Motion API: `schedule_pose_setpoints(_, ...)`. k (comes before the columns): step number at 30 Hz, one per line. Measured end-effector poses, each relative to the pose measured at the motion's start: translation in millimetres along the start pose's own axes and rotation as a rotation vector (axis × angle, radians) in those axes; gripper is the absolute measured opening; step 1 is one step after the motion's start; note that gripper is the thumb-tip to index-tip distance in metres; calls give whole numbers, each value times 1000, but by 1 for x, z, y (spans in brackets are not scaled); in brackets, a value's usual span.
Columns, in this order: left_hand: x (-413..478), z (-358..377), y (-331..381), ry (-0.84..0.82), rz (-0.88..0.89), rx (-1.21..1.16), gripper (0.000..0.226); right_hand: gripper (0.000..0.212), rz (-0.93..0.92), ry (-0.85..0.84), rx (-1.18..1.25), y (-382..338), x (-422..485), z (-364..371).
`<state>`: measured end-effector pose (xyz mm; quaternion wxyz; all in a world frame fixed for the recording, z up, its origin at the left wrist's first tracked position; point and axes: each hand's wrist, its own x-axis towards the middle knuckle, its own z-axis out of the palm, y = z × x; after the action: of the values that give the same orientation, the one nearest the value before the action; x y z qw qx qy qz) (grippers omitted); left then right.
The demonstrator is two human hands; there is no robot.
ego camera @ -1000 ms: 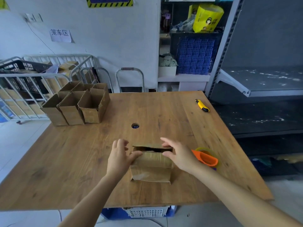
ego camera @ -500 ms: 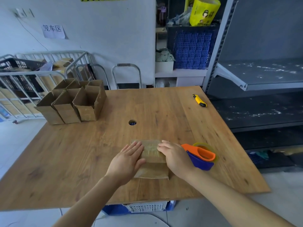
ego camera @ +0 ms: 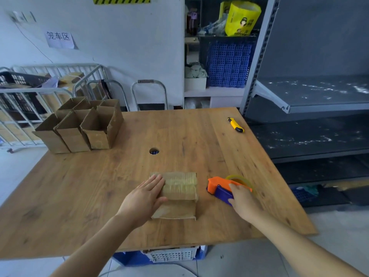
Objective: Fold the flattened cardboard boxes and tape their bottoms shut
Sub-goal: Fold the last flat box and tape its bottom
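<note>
A small cardboard box stands near the front of the wooden table, its closed flaps facing up. My left hand lies flat on the left part of those flaps, fingers straight. To the right of the box sits an orange and purple tape dispenser with a roll of clear tape. My right hand is on the dispenser's purple handle, fingers bent over it.
Three folded open boxes stand at the table's back left. A yellow utility knife lies at the back right. A round hole is in the tabletop. Grey shelving borders the right side, a metal cage cart the left.
The flaps went from open to pressed shut. My right hand left the box and moved right onto the tape dispenser. My left hand stayed flat on the box.
</note>
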<state>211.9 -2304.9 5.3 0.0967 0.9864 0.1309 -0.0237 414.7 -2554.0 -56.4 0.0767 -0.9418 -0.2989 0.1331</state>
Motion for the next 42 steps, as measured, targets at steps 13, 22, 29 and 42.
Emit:
schedule_pose_setpoints(13,-20,26,-7,-107,-53,-65,72,61,13,-113,416,18,24,-22)
schedule_pose_setpoints(22,3,27,18,-179,21,100,63,37,-252,-283,1071,-48,-3,-118)
schedule_pose_setpoints(29,4,26,14,-200,15,-72,64,46,-303,-491,1133,-63,3,-107)
schedule_pose_setpoints(42,3,25,-4,-164,87,-249,62,41,-304,-700,964,-74,25,-120)
